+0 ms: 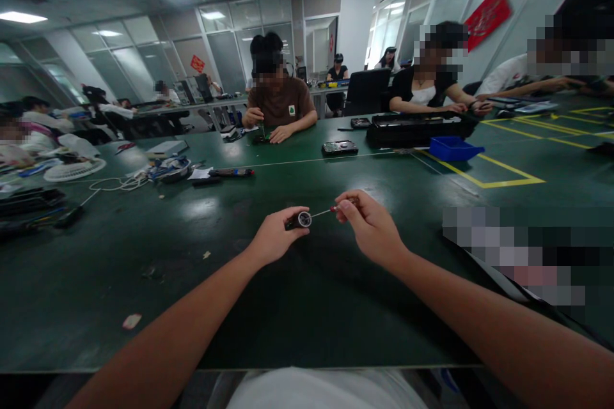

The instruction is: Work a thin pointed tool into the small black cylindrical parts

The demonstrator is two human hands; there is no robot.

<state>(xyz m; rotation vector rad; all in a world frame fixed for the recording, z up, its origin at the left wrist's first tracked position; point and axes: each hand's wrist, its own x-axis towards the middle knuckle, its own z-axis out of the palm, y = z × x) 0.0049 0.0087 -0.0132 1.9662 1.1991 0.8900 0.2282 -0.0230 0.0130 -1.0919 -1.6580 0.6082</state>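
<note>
My left hand [277,234] is closed round a dark cylindrical part [304,220] with a pale metallic ring at its end. That ringed end faces right and toward me. In my right hand [369,223] is a screwdriver [332,209], gripped by its handle, with a red collar showing. Its thin metal shaft points left, and the tip meets or lies very near the ringed end; I cannot tell whether it is inside. Both hands are above the green tabletop [336,326].
Beyond my hands lie a hard drive [339,147], a blue bin [453,149], a long black housing [417,131] and a pen-like tool [233,172]. Cables [167,168] and a white fan-like grille [74,169] are at left. A person [281,99] works across the table, others at right.
</note>
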